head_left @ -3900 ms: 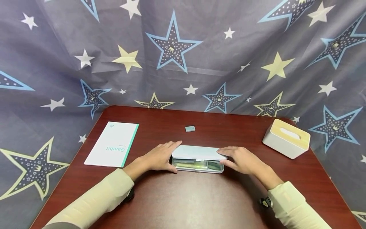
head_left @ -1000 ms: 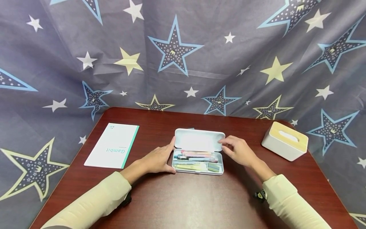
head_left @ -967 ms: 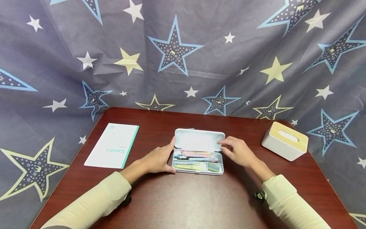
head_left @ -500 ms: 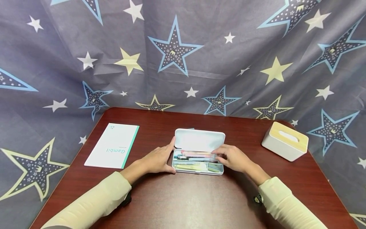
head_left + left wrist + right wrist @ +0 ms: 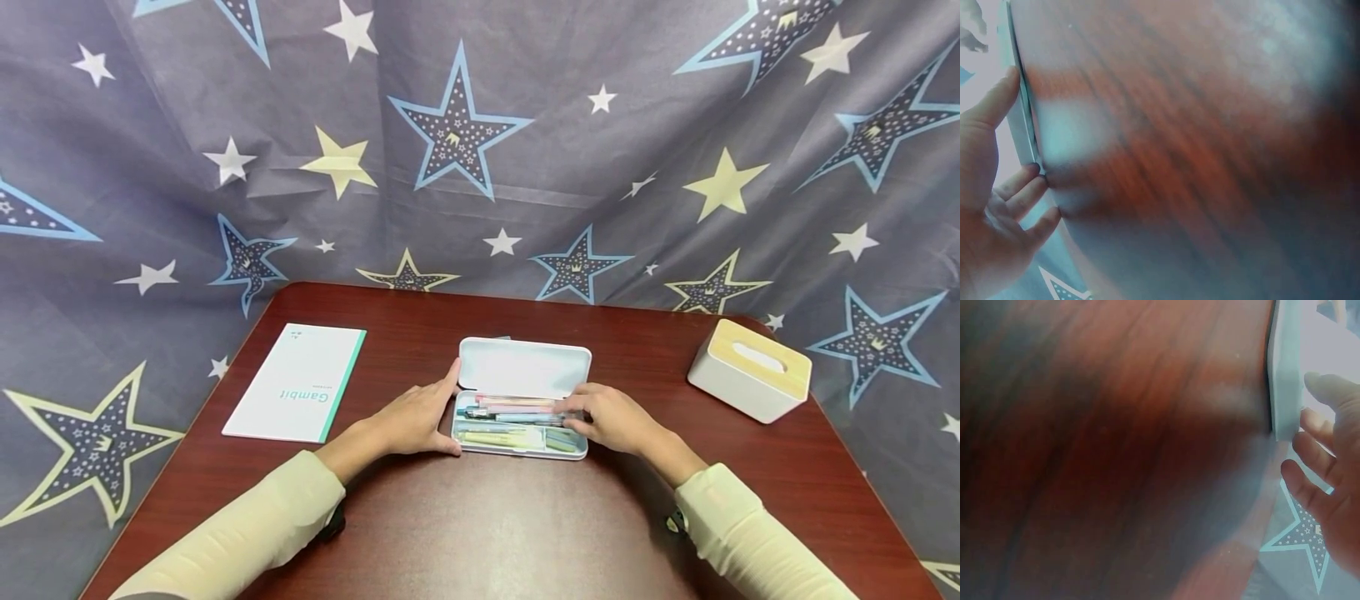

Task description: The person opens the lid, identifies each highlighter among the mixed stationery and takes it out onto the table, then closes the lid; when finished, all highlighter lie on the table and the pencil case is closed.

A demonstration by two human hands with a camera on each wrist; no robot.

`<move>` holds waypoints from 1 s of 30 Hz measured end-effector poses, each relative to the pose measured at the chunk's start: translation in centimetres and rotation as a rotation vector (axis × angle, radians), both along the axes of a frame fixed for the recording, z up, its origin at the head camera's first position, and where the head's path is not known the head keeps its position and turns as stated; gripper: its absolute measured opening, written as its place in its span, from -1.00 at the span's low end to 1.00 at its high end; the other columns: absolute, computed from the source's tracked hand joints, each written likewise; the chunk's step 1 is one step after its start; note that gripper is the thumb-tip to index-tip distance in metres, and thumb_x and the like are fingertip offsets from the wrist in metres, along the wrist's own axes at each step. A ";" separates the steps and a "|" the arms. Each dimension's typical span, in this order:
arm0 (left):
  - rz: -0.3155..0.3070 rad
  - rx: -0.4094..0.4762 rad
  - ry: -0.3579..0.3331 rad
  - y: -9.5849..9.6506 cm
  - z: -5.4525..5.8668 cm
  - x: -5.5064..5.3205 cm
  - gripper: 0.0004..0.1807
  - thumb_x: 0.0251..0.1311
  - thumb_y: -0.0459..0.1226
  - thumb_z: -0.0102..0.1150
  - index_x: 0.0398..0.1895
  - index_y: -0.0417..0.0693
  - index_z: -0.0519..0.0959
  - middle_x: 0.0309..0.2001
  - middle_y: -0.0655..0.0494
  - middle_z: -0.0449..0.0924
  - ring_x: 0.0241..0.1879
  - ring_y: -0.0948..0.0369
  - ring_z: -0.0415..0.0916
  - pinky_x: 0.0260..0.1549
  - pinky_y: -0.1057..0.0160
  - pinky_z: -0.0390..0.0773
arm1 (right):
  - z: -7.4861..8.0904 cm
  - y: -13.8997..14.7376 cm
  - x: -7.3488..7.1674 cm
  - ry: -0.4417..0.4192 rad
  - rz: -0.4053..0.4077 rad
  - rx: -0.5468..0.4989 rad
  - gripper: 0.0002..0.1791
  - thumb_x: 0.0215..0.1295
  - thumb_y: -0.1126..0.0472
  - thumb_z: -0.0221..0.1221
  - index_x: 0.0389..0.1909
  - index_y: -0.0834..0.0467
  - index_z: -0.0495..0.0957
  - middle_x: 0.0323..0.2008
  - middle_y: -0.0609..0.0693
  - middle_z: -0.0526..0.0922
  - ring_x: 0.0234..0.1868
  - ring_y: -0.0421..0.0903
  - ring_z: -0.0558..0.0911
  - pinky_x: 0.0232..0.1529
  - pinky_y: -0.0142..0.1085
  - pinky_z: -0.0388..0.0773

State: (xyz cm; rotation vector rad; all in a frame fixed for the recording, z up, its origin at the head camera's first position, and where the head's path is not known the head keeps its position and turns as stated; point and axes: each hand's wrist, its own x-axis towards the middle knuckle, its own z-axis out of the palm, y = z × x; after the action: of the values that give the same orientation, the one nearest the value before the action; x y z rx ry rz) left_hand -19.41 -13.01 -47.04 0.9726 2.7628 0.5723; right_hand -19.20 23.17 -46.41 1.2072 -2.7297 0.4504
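Note:
A white pencil case (image 5: 525, 367) lies with its lid raised, near the table's middle. Several pens (image 5: 517, 407) fill its back compartment; yellowish pens or markers (image 5: 498, 437) lie in front, beside a green-blue eraser-like block (image 5: 560, 440). My left hand (image 5: 416, 417) rests against the case's left end, thumb at the front corner and fingers extended toward the hinge. Over the right end of the pens reaches my right hand (image 5: 615, 417), fingertips down at them. In the right wrist view its thumb and visible fingers stand apart beside the case wall (image 5: 1286, 375); any pinch is hidden.
A white notebook (image 5: 296, 383) with a green spine lies at the left. On the right stands a tissue box (image 5: 750, 375) with a wooden top. A small grey-blue item (image 5: 502, 337) barely shows behind the lid. A starry curtain (image 5: 480, 217) hangs behind the table.
The case's lid has swung up and back since the earliest frame. My right hand has left the lid's right edge and moved down and left onto the pens. The left hand stays put.

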 end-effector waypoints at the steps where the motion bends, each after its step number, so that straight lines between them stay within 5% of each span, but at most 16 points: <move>1: 0.000 0.001 0.000 0.0 0.0 0.0 0.49 -0.02 0.17 0.53 0.65 -0.22 -0.36 0.34 -0.01 0.50 0.42 0.06 0.38 0.30 -0.13 0.41 | 0.0 0.0 0.0 -0.004 -0.003 0.003 -0.70 0.26 0.20 0.38 0.01 -0.04 0.77 -0.27 -0.09 0.72 -0.24 -0.18 0.67 -0.19 -0.21 0.62; 11: -0.010 -0.001 0.023 0.1 0.1 0.2 0.49 -0.04 0.16 0.55 0.64 -0.26 -0.33 0.31 -0.01 0.52 0.38 0.05 0.42 0.27 -0.11 0.44 | -0.5 0.3 -0.1 -0.023 -0.002 -0.019 -0.68 0.24 0.25 0.38 0.01 -0.05 0.76 -0.29 -0.14 0.72 -0.27 -0.21 0.67 -0.22 -0.24 0.61; 20: -0.024 0.010 0.035 0.1 0.1 0.2 0.48 -0.03 0.14 0.55 0.64 -0.29 -0.32 0.29 -0.03 0.53 0.37 0.05 0.43 0.28 -0.09 0.44 | -0.5 0.3 -0.1 0.008 0.029 -0.007 -0.66 0.22 0.28 0.38 0.01 -0.05 0.76 -0.39 -0.14 0.61 -0.44 -0.28 0.46 -0.36 -0.35 0.47; 30: -0.015 -0.009 0.030 0.1 -0.1 0.1 0.49 -0.03 0.17 0.53 0.64 -0.26 -0.34 0.31 -0.02 0.52 0.38 0.05 0.42 0.29 -0.09 0.43 | -0.8 0.6 -0.2 -0.014 0.051 -0.158 -0.67 0.22 0.34 0.38 0.00 0.03 0.78 -0.34 -0.12 0.70 -0.40 -0.26 0.55 -0.36 -0.44 0.47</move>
State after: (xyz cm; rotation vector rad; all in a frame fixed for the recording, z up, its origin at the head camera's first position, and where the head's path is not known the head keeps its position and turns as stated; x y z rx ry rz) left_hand -19.30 -12.92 -47.15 1.0071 2.7792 0.5477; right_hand -19.35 23.75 -47.17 1.2396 -2.6224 0.6687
